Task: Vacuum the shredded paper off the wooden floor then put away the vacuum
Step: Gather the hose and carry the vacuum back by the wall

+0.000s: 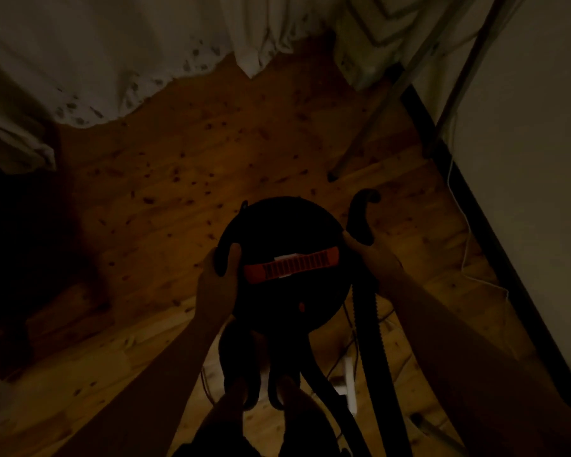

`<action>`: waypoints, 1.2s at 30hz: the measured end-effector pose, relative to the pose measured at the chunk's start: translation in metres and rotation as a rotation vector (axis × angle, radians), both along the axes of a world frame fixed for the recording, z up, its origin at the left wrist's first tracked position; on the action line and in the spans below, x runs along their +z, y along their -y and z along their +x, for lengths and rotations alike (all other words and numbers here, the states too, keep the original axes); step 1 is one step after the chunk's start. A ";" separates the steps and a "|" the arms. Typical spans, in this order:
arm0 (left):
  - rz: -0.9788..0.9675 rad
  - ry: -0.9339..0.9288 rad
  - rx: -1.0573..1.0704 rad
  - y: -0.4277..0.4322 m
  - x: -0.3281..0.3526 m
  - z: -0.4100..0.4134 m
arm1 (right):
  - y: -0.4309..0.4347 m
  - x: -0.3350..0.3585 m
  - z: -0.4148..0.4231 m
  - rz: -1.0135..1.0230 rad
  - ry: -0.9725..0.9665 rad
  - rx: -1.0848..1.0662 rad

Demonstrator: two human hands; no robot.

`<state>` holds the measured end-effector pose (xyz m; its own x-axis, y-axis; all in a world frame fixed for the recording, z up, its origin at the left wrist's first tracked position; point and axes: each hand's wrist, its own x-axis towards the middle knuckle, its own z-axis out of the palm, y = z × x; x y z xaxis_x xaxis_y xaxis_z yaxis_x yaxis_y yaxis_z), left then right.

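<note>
Pretty dim room, lit warm, with a knotty wooden floor (pixel 185 179) taking up most of the view. No paper scraps stand out on the boards, though it's too dark to be sure. Up in the left corner a white bedsheet (pixel 89 61) hangs down and touches the floor.

Left hand (pixel 220 272) is clamped on the left edge of the vacuum (pixel 282 232), thumb lying over the top rim and the other fingers tucked under where you can't see them. So that grip is pressed tight on the body. It's a round black canister seen from straight above, with an orange handle (pixel 290 264) running across the lid. Can't tell if it's sitting on the floor or lifted off it.

Right hand (pixel 368 255) grips the opposite edge the same way, fingers wrapped around the side. Just beside that hand a curved black hose end (pixel 363 216) sticks up. The ribbed hose (pixel 370 341) trails down toward the bottom of the frame, near the person's feet.

Further right, thin metal legs (pixel 370 127) of some rack slant down to the floor, then a white cable (pixel 465 232) runs along the dark baseboard under a pale wall (pixel 524 127).
</note>
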<state>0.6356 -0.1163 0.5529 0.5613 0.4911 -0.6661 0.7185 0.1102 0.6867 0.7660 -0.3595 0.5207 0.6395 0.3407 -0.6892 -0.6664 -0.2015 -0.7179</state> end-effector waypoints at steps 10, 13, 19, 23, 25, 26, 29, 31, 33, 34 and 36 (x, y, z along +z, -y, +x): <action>0.011 -0.055 -0.094 -0.007 -0.127 0.013 | 0.009 -0.135 -0.007 -0.026 -0.022 -0.094; 0.000 -0.055 -0.090 -0.002 -0.151 0.014 | 0.015 -0.159 -0.005 -0.011 -0.007 -0.121; -0.007 -0.072 -0.106 0.004 -0.179 0.017 | 0.023 -0.182 0.002 0.008 -0.023 -0.101; -0.030 -0.057 -0.083 0.008 -0.196 0.022 | 0.024 -0.198 0.006 -0.004 -0.002 -0.086; -0.037 -0.056 -0.080 0.008 -0.202 0.023 | 0.026 -0.206 0.006 -0.024 0.003 -0.100; -0.042 -0.055 -0.083 0.009 -0.206 0.024 | 0.027 -0.212 0.006 -0.024 0.007 -0.105; -0.049 -0.066 -0.084 0.009 -0.214 0.027 | 0.031 -0.225 0.006 -0.018 0.031 -0.105; -0.056 -0.076 -0.088 0.009 -0.220 0.028 | 0.031 -0.230 0.006 -0.034 0.028 -0.099; -0.037 -0.090 -0.103 0.008 -0.228 0.028 | 0.030 -0.236 0.006 -0.054 0.013 -0.098; -0.025 -0.090 -0.109 0.008 -0.232 0.028 | 0.031 -0.238 0.008 -0.053 0.008 -0.110; -0.016 -0.076 -0.107 0.009 -0.235 0.030 | 0.030 -0.240 0.010 -0.058 0.007 -0.117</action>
